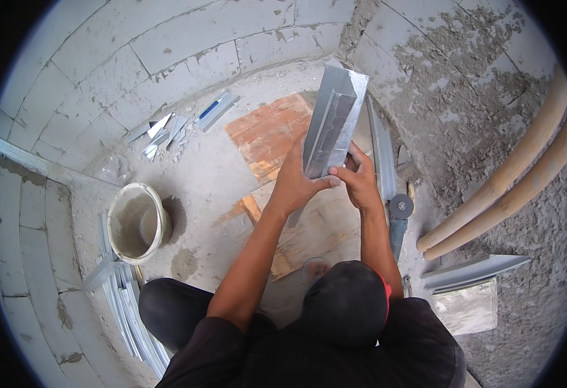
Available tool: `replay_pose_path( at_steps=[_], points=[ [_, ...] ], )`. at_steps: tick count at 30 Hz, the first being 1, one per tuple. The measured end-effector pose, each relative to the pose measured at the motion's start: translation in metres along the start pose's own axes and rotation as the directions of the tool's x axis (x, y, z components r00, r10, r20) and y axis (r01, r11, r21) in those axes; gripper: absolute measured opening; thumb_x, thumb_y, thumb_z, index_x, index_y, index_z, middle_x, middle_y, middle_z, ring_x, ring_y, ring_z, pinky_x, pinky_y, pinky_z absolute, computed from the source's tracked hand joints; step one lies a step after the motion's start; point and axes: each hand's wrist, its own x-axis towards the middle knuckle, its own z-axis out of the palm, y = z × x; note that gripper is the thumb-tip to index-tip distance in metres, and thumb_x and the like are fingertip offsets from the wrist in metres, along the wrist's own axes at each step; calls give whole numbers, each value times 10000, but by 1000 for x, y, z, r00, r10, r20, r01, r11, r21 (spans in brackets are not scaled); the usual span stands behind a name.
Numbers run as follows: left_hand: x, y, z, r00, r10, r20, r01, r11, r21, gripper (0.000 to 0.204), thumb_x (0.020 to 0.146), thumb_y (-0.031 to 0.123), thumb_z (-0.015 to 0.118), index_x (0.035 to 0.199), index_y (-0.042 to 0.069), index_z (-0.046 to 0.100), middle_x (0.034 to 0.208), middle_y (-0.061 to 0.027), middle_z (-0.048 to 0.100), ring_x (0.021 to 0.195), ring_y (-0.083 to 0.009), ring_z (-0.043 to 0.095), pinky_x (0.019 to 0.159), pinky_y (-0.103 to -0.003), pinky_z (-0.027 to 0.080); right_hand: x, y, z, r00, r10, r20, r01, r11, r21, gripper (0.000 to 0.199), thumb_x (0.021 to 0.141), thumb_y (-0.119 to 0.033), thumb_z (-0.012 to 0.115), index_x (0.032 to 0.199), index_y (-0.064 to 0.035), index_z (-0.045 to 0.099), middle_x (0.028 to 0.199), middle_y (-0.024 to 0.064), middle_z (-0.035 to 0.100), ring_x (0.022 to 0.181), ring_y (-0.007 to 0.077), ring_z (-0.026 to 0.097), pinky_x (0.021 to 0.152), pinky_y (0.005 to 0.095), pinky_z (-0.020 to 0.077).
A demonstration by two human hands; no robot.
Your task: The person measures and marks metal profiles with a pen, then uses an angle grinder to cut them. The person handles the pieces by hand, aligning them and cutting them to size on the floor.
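- The metal channel [332,119], a short length of folded grey sheet steel, is held upright out in front of the crouching person, its lower end in both hands and its top end leaning away toward the corner of the block walls [167,45].
- It looks light and thin-walled: stiff along its length thanks to the folds, but I'd guess easy to dent or twist if squeezed hard across the open side. The cut edges are probably sharp, so the flat faces look the safer place to take hold.
- The left hand [294,184] is wrapped around the lower left flange, thumb reaching across the front.
- The right hand [359,178] is closed on the lower right edge, fingers curled over it; the two hands sit close together, both clamped on the channel.
- Below lie wooden boards [267,132] on the dusty concrete floor [199,168].
- An angle grinder [399,216] rests just right of the right forearm.
- A bucket [136,223] with grey mix stands to the left, beside more metal strips [125,304].
- Offcuts [164,132] lie scattered near the far wall; two pipes [509,181] run along the rough wall on the right.
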Motion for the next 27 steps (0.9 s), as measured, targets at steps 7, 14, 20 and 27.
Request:
replay_pose_path(
  at_steps=[7,14,20,27],
  points=[
    [-14,-21,28,963,107,-248,-72,987,147,1000,854,729,742,1430,-21,419,1203,-218,649,1145,-337,663,980,-467,521,-4,-8,-15,994,85,61,-91,991,95,785,784,-33,815,1493,88,500,1353,133,645,1249,232,617,1094,366,465],
    [-6,-7,-4,865,63,-499,-9,994,110,942,852,682,777,1356,-47,458,1168,-250,649,1095,-371,674,952,-460,530,-11,45,-31,929,114,-352,-236,915,-328,863,784,-146,852,1513,106,467,1390,210,625,1232,264,634,1098,384,464],
    [9,16,-34,872,82,-483,-43,995,91,867,857,719,752,1251,-30,560,1062,-188,710,1008,-320,712,903,-433,552,-96,150,-78,836,-130,-534,-481,296,-825,985,740,-230,866,1558,38,389,1358,269,559,1258,466,547,1090,526,449],
    [20,22,-38,901,60,-430,-89,995,-48,794,911,719,695,1189,-19,609,942,-92,693,873,-189,662,810,-359,539,-132,170,-74,819,-24,-574,-574,18,-819,1064,773,-338,879,1611,-31,299,1423,238,510,1316,441,503,1099,571,403]
  ],
)
